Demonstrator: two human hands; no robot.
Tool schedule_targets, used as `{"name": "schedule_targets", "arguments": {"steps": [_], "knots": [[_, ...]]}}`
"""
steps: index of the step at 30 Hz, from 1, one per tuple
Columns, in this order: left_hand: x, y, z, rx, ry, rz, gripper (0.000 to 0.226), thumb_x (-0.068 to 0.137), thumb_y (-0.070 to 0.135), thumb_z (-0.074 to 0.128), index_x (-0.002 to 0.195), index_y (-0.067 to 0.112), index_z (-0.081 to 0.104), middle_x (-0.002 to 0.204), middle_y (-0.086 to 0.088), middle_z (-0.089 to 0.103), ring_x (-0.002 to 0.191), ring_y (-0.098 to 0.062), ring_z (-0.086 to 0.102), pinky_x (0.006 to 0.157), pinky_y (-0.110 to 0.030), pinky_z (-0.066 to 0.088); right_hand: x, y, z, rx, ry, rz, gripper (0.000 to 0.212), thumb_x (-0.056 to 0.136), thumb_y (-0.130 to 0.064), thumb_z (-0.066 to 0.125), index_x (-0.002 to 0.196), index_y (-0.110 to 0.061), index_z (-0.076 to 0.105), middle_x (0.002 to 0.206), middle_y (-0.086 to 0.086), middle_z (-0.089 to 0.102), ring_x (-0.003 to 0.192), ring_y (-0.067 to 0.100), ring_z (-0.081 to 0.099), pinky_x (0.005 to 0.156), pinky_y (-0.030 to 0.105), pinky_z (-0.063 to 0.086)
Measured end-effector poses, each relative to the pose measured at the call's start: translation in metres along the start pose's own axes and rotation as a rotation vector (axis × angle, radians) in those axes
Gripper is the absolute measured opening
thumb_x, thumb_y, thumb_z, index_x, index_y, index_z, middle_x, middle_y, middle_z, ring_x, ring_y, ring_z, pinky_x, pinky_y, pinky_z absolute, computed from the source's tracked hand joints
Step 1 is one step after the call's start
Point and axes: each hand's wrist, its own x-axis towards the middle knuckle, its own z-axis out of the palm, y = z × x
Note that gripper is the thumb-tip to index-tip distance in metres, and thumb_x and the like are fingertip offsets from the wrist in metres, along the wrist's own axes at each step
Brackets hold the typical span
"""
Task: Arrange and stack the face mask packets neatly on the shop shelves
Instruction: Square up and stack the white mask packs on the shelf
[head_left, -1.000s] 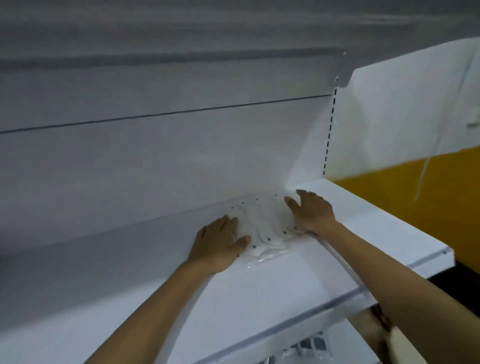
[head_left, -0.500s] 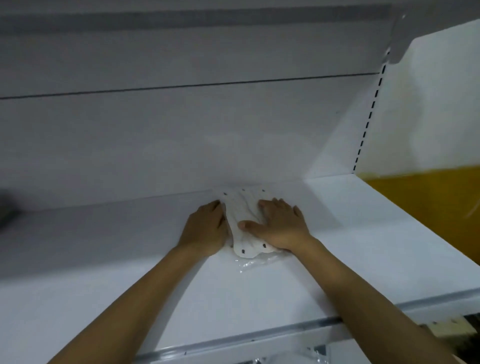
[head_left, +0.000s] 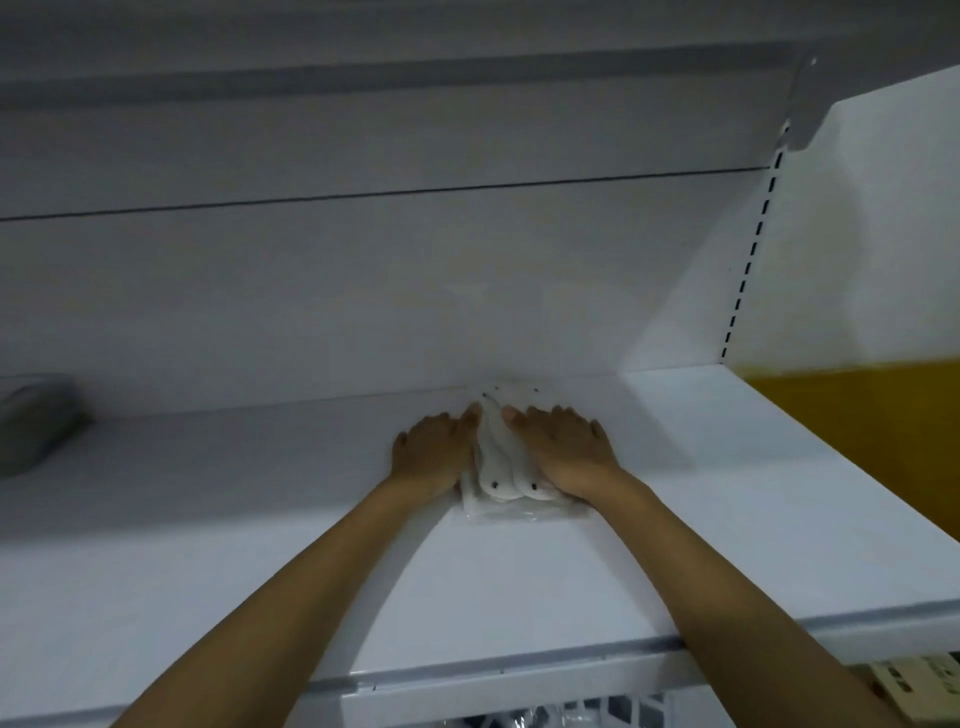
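Observation:
A clear plastic packet of white face masks (head_left: 501, 467) with small black dots lies flat on the white shelf (head_left: 727, 519), pushed against the back panel. My left hand (head_left: 434, 452) lies palm down on the packet's left side. My right hand (head_left: 563, 449) presses flat on its right side, fingers together and pointing at the back wall. Only a narrow strip of the packet shows between the hands, plus its crinkled front edge.
A grey bundle (head_left: 31, 421) sits at the shelf's far left. A slotted upright (head_left: 748, 260) and a yellow wall panel (head_left: 857, 441) bound the right. More packets (head_left: 571, 717) show on the level below the shelf's front lip (head_left: 467, 686).
Both hands have closed in over the packet from its outer edges and now lie nearly side by side on top. The view has shifted, revealing the grey bundle on the left.

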Motion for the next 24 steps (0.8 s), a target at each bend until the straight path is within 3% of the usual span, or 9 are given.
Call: {"name": "schedule_targets", "arguments": {"steps": [2, 4, 8, 10, 15, 18, 20, 22, 24], "knots": [[0.000, 0.018, 0.000, -0.260, -0.065, -0.028, 0.054, 0.098, 0.057, 0.031, 0.121, 0.017, 0.058, 0.127, -0.007, 0.061, 0.119, -0.027, 0.056, 0.103, -0.037, 0.040, 0.001, -0.006, 0.000, 0.184, -0.060, -0.050, 0.048, 0.103, -0.041, 0.018, 0.139, -0.023, 0.045, 0.145, 0.008, 0.045, 0.136, 0.027, 0.038, 0.115, 0.046, 0.021], [0.000, 0.032, -0.002, -0.550, -0.032, -0.061, 0.040, 0.091, 0.051, 0.056, 0.112, 0.017, 0.054, 0.112, -0.002, 0.063, 0.108, -0.025, 0.061, 0.090, -0.030, 0.046, 0.001, -0.004, -0.001, 0.435, -0.056, -0.076, 0.040, 0.103, -0.025, 0.029, 0.134, -0.019, 0.054, 0.145, 0.007, 0.048, 0.137, 0.025, 0.040, 0.117, 0.045, 0.024], [0.011, 0.047, 0.000, -0.941, -0.075, -0.197, 0.097, 0.065, 0.027, 0.087, 0.138, -0.002, 0.030, 0.128, -0.018, 0.057, 0.108, -0.029, 0.062, 0.081, -0.034, 0.055, -0.007, 0.001, -0.010, 0.907, -0.038, -0.055, 0.034, 0.096, -0.004, 0.042, 0.118, -0.018, 0.064, 0.117, 0.005, 0.067, 0.111, 0.017, 0.062, 0.101, 0.030, 0.047], [0.012, 0.051, 0.004, -0.949, -0.036, -0.126, 0.098, 0.061, 0.023, 0.088, 0.138, -0.001, 0.033, 0.128, -0.019, 0.057, 0.108, -0.029, 0.063, 0.069, -0.028, 0.055, -0.006, 0.002, -0.016, 1.047, 0.063, -0.025, 0.037, 0.091, -0.002, 0.049, 0.122, -0.020, 0.060, 0.118, 0.004, 0.066, 0.110, 0.018, 0.062, 0.096, 0.029, 0.050], [0.002, 0.064, -0.012, -0.911, 0.186, 0.252, 0.052, 0.078, 0.009, 0.077, 0.122, 0.019, 0.050, 0.109, 0.008, 0.064, 0.098, -0.006, 0.064, 0.072, -0.019, 0.054, -0.006, 0.005, -0.035, 1.145, 0.270, -0.010, 0.063, 0.081, -0.038, 0.073, 0.136, -0.028, 0.045, 0.126, -0.006, 0.058, 0.113, 0.015, 0.057, 0.089, 0.034, 0.053], [-0.008, 0.061, -0.017, -0.849, 0.252, 0.304, 0.056, 0.076, 0.021, 0.080, 0.123, 0.021, 0.048, 0.107, 0.015, 0.060, 0.094, 0.005, 0.059, 0.066, -0.011, 0.051, -0.018, 0.002, -0.037, 1.151, 0.252, -0.072, 0.029, 0.089, -0.035, 0.065, 0.113, -0.020, 0.059, 0.105, -0.004, 0.065, 0.098, 0.011, 0.063, 0.068, 0.018, 0.052], [-0.013, 0.054, -0.014, -0.824, 0.289, 0.259, 0.065, 0.070, 0.030, 0.084, 0.123, 0.019, 0.049, 0.110, 0.013, 0.062, 0.097, 0.001, 0.061, 0.069, -0.014, 0.053, -0.023, 0.000, -0.035, 1.164, 0.239, -0.095, 0.008, 0.095, -0.032, 0.056, 0.099, -0.026, 0.059, 0.096, -0.010, 0.063, 0.085, -0.003, 0.062, 0.060, 0.007, 0.046], [-0.016, 0.050, -0.012, -0.834, 0.294, 0.216, 0.057, 0.071, 0.027, 0.084, 0.119, 0.018, 0.055, 0.109, 0.006, 0.065, 0.100, -0.012, 0.065, 0.074, -0.020, 0.055, -0.025, -0.001, -0.033, 1.158, 0.220, -0.155, 0.023, 0.092, -0.047, 0.054, 0.108, -0.030, 0.056, 0.101, -0.015, 0.062, 0.093, -0.004, 0.062, 0.066, 0.008, 0.047], [-0.019, 0.053, -0.018, -0.889, 0.337, 0.218, 0.038, 0.077, 0.017, 0.079, 0.110, 0.019, 0.059, 0.100, 0.006, 0.067, 0.095, -0.015, 0.067, 0.072, -0.021, 0.056, -0.026, -0.004, -0.031, 1.129, 0.218, -0.201, 0.062, 0.075, -0.065, 0.056, 0.127, -0.033, 0.049, 0.108, -0.021, 0.060, 0.097, -0.007, 0.061, 0.069, 0.010, 0.050]]}}
